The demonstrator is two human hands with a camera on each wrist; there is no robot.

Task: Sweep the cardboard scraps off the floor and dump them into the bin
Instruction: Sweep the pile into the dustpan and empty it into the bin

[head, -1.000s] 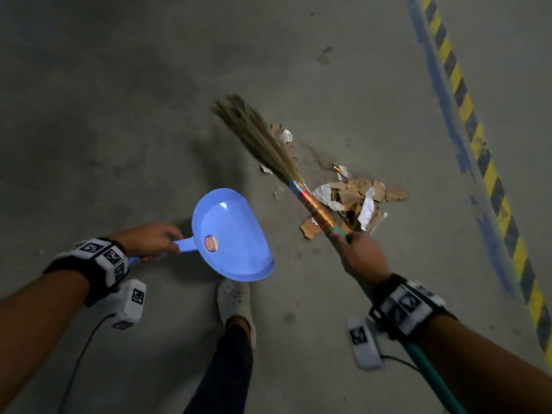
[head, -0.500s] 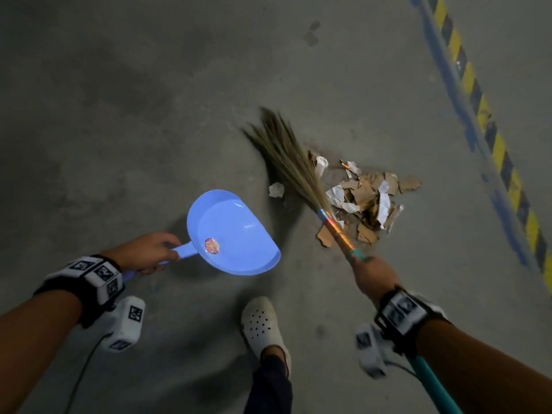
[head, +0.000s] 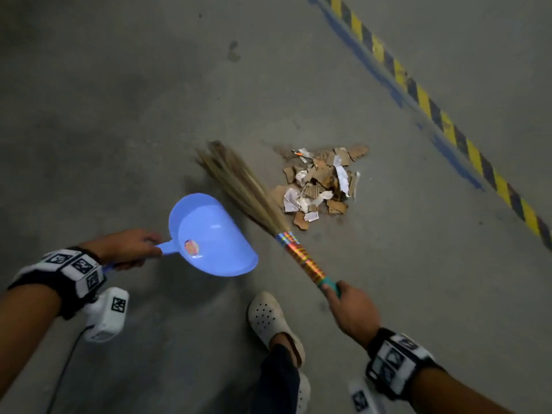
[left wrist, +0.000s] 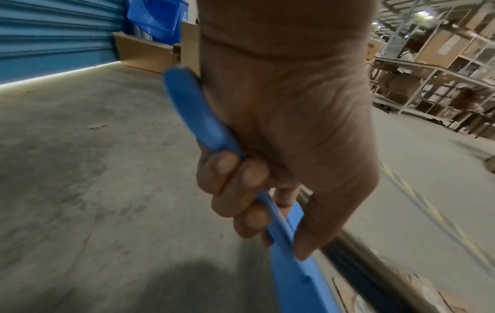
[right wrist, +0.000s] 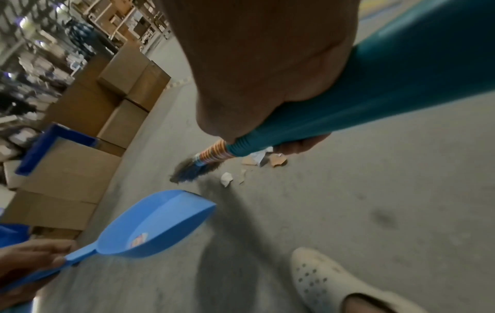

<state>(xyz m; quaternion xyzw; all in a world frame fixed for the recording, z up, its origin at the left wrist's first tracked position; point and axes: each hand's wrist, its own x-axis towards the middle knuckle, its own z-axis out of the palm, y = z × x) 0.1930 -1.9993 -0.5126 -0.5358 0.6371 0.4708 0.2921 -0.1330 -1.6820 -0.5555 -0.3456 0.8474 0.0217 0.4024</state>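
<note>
- Closest to us, our white shoe (head: 270, 319) stands on the grey floor (head: 119, 115). Our dark trouser leg hides its back part.
- Our left hand (head: 127, 248) has its fingers wrapped tight around the handle of the blue dustpan (head: 213, 237). In the left wrist view we see only the handle and one edge of the pan; the rest is cut off.
- The dustpan has a small round sticker inside. We cannot read it.
- Our right hand (head: 354, 312) is closed tight around the teal handle of the broom (head: 301, 256). The long end of the handle runs out of view behind our arm.
- The broom's straw head is blurry, so we cannot tell if it touches the floor. It sits between the dustpan and the pile.
- The cardboard scraps (head: 321, 182) lie in a pile on the floor, just beside the straw, with white paper bits mixed in.
- Farther off, a yellow and black stripe (head: 448, 124) crosses the floor.
- In the right wrist view, brown boxes (right wrist: 107, 101) stand far back, blurry.
</note>
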